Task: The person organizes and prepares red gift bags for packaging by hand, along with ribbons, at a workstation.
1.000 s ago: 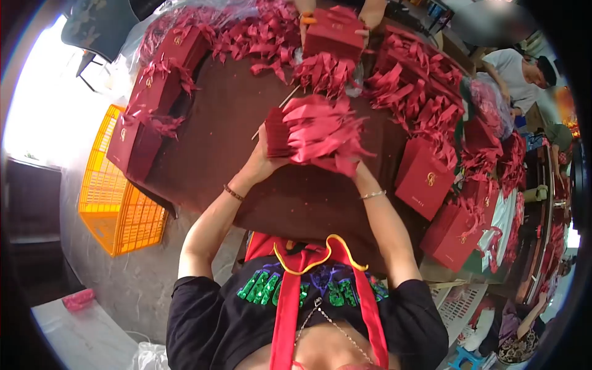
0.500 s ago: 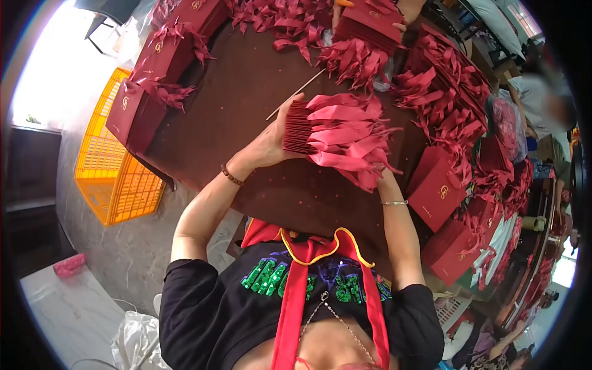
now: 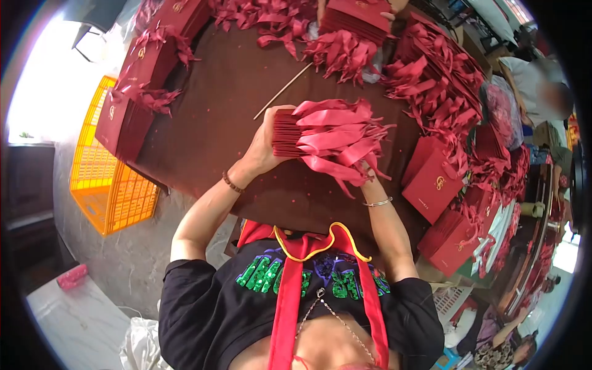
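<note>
My left hand (image 3: 264,145) is closed round one end of a thick stack of red paper bags (image 3: 285,134), held above the brown-covered table. Pink-red ribbon handles (image 3: 339,132) spill from the stack toward the right. At the lower right end of these ribbons is my right hand (image 3: 368,173), largely covered by them. Its fingers are hidden, so its grip does not show. A thin stick (image 3: 282,91) lies on the table (image 3: 209,105) just beyond the stack.
Piles of ribboned red bags (image 3: 435,80) line the far and right sides. More bags (image 3: 123,120) stand along the left edge, beside a yellow plastic crate (image 3: 114,185). Across the table, another person's hand (image 3: 388,16) touches a bag stack (image 3: 354,21). Other people are at the right.
Both hands and the bag stack appear slightly further left. My right hand has moved in closer under the ribbons. The whole view has shifted a little.
</note>
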